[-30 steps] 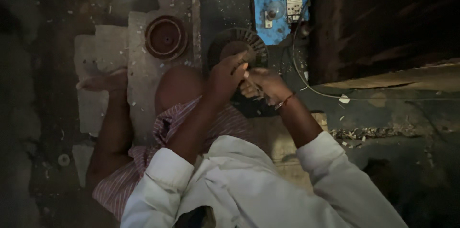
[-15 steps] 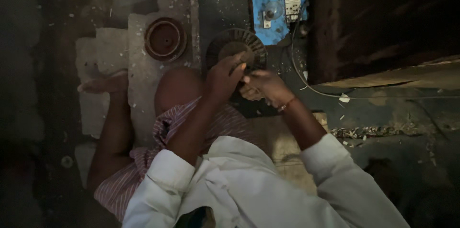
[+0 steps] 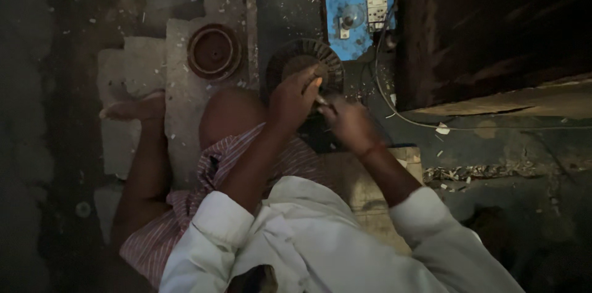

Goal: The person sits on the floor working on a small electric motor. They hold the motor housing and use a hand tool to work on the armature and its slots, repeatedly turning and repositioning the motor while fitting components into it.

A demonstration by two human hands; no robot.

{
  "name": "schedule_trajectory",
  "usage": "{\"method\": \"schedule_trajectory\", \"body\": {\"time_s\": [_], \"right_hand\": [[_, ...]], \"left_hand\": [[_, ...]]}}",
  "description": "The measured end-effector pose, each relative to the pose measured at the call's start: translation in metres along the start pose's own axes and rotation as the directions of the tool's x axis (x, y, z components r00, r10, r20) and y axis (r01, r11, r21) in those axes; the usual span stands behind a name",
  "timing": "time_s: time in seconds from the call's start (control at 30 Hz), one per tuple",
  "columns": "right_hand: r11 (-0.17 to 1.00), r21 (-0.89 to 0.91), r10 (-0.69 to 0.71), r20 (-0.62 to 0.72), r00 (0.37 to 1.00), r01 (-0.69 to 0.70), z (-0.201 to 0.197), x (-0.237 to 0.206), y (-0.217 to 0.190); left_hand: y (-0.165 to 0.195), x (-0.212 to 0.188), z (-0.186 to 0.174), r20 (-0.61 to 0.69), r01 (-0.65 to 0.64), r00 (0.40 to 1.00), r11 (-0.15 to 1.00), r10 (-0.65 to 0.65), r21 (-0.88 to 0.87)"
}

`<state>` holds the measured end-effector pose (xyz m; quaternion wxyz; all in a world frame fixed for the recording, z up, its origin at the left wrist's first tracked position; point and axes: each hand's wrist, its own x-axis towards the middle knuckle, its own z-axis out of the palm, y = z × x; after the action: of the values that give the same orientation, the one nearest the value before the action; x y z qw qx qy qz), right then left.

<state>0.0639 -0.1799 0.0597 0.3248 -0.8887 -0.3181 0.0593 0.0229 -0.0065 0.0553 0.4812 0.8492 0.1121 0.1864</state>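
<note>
I sit on the floor in dim light and look down at both hands held together over a dark round ribbed wheel (image 3: 306, 65). My left hand (image 3: 294, 97) is curled, its fingertips touching the wheel's brown centre. My right hand (image 3: 346, 122) sits just right of it, fingers closed around something small that I cannot make out. Both hands touch each other at the fingertips. My bare knee (image 3: 229, 114) is just left of the hands.
A blue board (image 3: 356, 12) with a white switch socket lies beyond the wheel. A reddish round dish (image 3: 213, 51) rests on a stone slab at left. A dark wooden plank (image 3: 499, 40) fills the right. A cable (image 3: 444, 125) runs along it. My bare foot (image 3: 132, 109) lies at left.
Both hands stay pressed together at the wheel with only small shifts. The view has drifted slightly.
</note>
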Motion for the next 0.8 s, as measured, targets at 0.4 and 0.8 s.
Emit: {"method": "schedule_trajectory", "body": {"time_s": [0.4, 0.8], "right_hand": [[0.992, -0.103, -0.069, -0.014, 0.998, 0.067, 0.012, 0.01, 0.001], [0.992, -0.094, -0.09, -0.011, 0.996, 0.089, 0.008, 0.018, -0.009]], "left_hand": [[0.001, 0.002, 0.007, 0.031, 0.051, 0.998, 0.998, -0.052, 0.039], [0.005, 0.003, -0.001, 0.027, 0.081, 0.996, 0.996, -0.082, 0.049]]}}
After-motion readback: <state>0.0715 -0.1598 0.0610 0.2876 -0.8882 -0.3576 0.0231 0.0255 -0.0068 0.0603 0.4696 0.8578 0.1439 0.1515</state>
